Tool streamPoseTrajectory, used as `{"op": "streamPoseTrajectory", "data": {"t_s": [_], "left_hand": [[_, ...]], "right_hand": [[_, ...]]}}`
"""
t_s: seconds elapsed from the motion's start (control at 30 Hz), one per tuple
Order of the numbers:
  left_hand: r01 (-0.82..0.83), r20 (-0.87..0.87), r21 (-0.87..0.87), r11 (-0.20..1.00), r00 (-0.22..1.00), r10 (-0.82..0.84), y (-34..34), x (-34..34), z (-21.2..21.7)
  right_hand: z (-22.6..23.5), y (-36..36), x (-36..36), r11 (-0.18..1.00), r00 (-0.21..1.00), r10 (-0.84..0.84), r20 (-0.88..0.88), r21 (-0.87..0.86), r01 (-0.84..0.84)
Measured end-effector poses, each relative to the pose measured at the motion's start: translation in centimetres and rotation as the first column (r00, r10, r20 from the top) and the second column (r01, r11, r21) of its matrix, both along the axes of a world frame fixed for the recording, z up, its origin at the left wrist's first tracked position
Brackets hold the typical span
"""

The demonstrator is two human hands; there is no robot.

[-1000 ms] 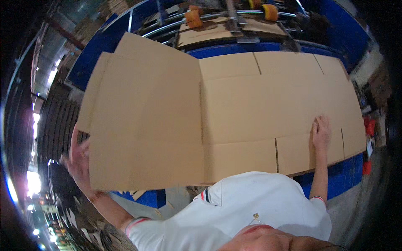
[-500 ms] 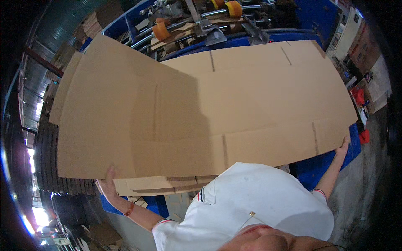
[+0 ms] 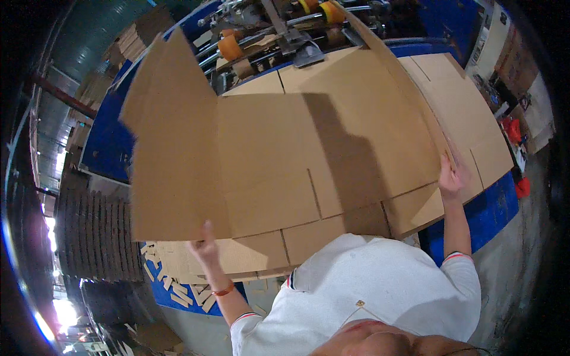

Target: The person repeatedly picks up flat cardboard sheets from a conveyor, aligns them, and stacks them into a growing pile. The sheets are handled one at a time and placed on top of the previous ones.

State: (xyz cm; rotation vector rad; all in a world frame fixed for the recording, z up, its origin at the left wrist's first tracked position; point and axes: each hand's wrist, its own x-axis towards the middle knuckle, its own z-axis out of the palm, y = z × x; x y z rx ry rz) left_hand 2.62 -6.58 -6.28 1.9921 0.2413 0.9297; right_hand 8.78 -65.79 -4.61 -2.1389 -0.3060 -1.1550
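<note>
A large brown cardboard sheet (image 3: 267, 142) with slots cut in its edges lies before me, its left and right end panels folded upward. My left hand (image 3: 205, 244) grips the near edge of the raised left panel, thumb on the inner face. My right hand (image 3: 452, 177) is closed on the near edge of the raised right panel, slightly blurred. Under the folded sheet lies another flat cardboard sheet (image 3: 484, 113), showing on the right. More cardboard (image 3: 172, 255) sticks out below the left panel.
Beyond the sheet stands a blue machine with metal shafts and orange rollers (image 3: 230, 47). Cardboard scraps (image 3: 181, 291) litter the blue surface at lower left. A tall stack of dark flat sheets (image 3: 92, 231) rises at the left. Red items (image 3: 510, 130) lie at the far right.
Both hands have moved inward, the right one also upward. The sheet's right panel now stands folded up, uncovering a flat sheet beneath, and the left panel has shifted rightward.
</note>
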Motion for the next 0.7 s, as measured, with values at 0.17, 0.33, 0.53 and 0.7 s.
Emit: {"op": "streamPoseTrajectory", "data": {"t_s": [0.17,0.33,0.53,0.7], "left_hand": [[0.350,-0.196,0.329,0.877,0.934,-0.300,-11.1,2.2,0.6],[0.640,-0.505,0.551,0.535,0.767,-0.397,-14.0,1.4,-3.0],[0.709,-0.615,0.547,0.444,0.701,-0.361,-13.7,3.1,-2.5],[0.687,-0.579,0.540,0.486,0.722,-0.377,-12.8,9.3,-3.4]], "right_hand": [[0.5,1.7,2.1,0.964,0.996,0.091,-0.021,-0.250,-0.093],[-3.1,6.3,0.2,0.783,0.954,0.270,-0.128,-0.548,-0.295],[-5.6,7.9,0.8,0.629,0.925,0.278,-0.258,-0.679,-0.378],[-6.7,8.0,6.9,0.634,0.916,0.281,-0.285,-0.662,-0.401]]}}
